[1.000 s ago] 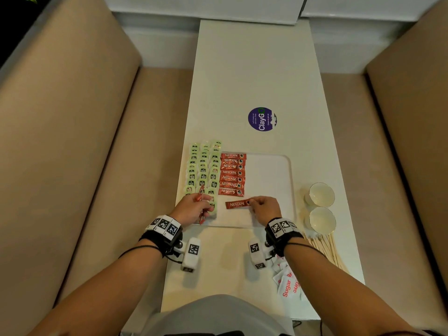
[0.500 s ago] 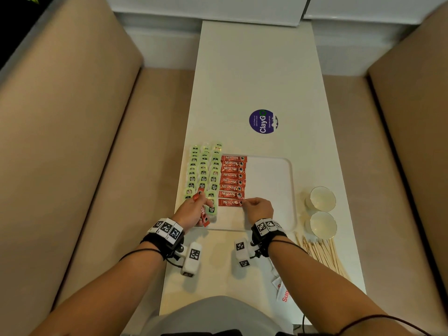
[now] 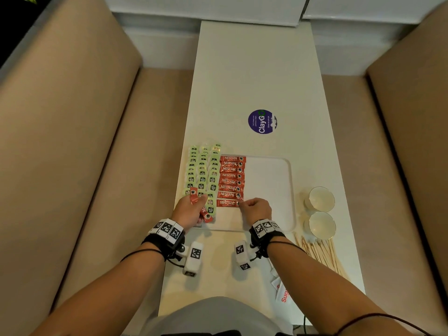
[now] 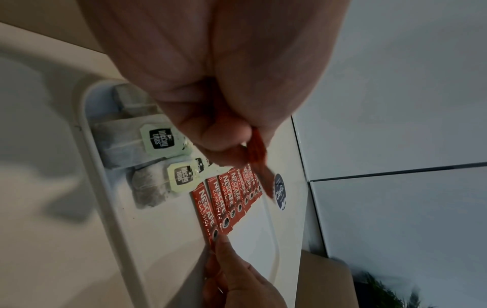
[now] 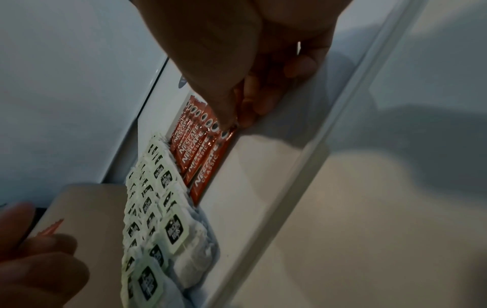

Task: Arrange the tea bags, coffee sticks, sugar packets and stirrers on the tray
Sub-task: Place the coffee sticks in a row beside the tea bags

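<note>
While my right hand (image 3: 255,208) pinches the right-hand end of the nearest coffee stick (image 3: 228,203), that stick lies flat on the tray (image 3: 269,180) with its long axis running left to right, and the fingertips (image 5: 231,123) sit at its cup-printed tip, so any nudge goes along the stick toward the tea bags (image 3: 202,173) or up against the stick above it. My left hand (image 3: 191,209) is curled round spare coffee sticks (image 3: 194,198), hovering over the near end of the tea rows; I make out at least two red ends poking out, no firmer than that. It's the right hand that owns this placement, being right on the stick, with the left waiting just beside. Count on the tray: eight sticks in the red column (image 3: 231,181), the nearest one included, each parallel and touching or nearly touching its neighbour. Tea bags run in three rows along the tray's left side, too many and too overlapped to count surely. Off the tray: two small white cups (image 3: 321,210) to the right, a loose bundle of wooden stirrers (image 3: 320,253) below them, uncountable from here, and sugar packets (image 3: 282,291) near my right forearm, mostly hidden. The tray's right half is bare white, and I judge sugar and stirrers are not yet placed.
</note>
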The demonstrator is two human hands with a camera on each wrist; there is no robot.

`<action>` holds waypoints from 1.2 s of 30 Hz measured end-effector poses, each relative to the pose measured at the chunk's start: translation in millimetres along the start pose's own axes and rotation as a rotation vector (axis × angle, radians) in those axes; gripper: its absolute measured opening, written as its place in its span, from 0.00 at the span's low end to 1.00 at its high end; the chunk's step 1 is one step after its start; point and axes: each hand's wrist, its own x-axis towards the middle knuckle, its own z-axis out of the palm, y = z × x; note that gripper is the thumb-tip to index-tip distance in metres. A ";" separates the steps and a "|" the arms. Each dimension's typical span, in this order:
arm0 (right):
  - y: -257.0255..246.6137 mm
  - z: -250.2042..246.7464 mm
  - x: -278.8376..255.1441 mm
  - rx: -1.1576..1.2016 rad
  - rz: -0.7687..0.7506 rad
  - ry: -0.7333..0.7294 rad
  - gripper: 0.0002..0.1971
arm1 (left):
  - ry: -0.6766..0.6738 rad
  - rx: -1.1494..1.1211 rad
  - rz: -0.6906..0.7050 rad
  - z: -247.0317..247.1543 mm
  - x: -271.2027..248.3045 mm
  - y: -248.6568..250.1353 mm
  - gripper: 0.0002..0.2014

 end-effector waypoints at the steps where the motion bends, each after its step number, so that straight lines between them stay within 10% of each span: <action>1: -0.1 0.3 -0.5 0.002 0.004 0.005 0.14 | 0.012 0.008 0.000 0.2 -1.3 1.0 0.18; 17: -19.8 -27.2 -35.8 0.104 -0.379 -0.495 0.20 | 0.024 0.020 0.087 17.0 -3.6 12.1 0.16; 21: -16.9 -27.9 -29.8 0.156 -0.377 -0.460 0.06 | 0.006 -0.005 0.112 20.9 -4.9 14.4 0.15; 36: 23.9 -32.1 -0.1 -0.099 -0.149 -0.242 0.12 | -0.060 0.015 -0.059 5.7 -6.7 -1.1 0.07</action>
